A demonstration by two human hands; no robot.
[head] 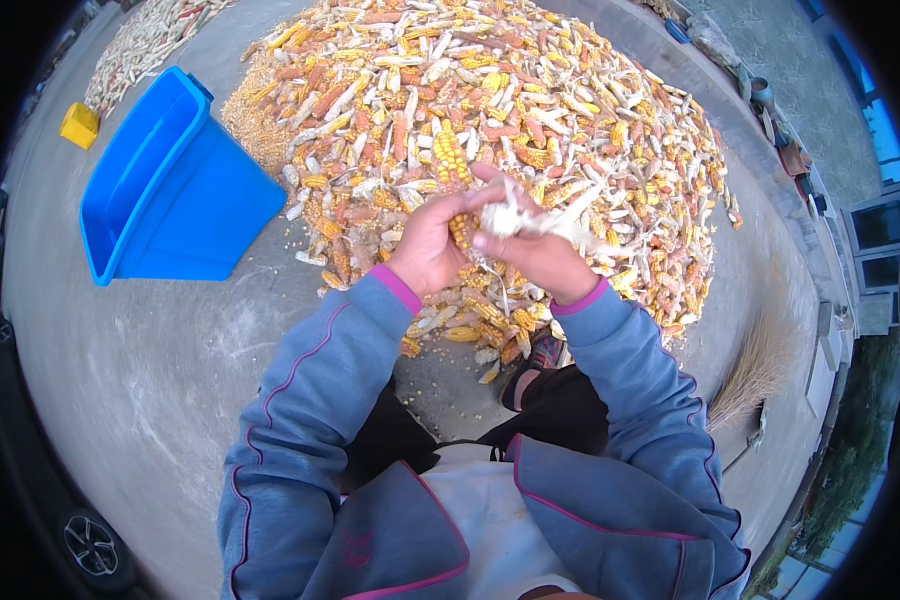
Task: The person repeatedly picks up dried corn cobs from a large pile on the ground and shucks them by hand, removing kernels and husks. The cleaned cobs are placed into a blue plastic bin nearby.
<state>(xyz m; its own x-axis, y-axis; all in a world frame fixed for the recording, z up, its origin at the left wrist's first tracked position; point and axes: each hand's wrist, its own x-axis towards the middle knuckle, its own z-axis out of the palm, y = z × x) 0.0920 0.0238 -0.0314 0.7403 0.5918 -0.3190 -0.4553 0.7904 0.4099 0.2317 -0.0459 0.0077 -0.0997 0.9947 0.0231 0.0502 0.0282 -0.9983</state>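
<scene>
Both hands are raised over a large heap of corn cobs (495, 120), some still yellow with kernels, others bare, white or reddish. My left hand (429, 244) is closed around a yellow ear of corn (460, 229), which shows between the two hands. At its right, my right hand (532, 251) has its fingers curled around a pale, blurred piece with dry husk (562, 221) trailing to the right; its thumb is close to the ear. A yellow cob (448, 154) shows just beyond the fingertips. Whether it belongs to the held ear, I cannot tell.
A blue plastic bin (202, 202) lies tipped on its side at the left of the heap. Loose kernels (259, 124) spread beside it. Farther off are a yellow container (80, 125) and a pile of pale cobs (139, 52). A straw broom (754, 375) is at right.
</scene>
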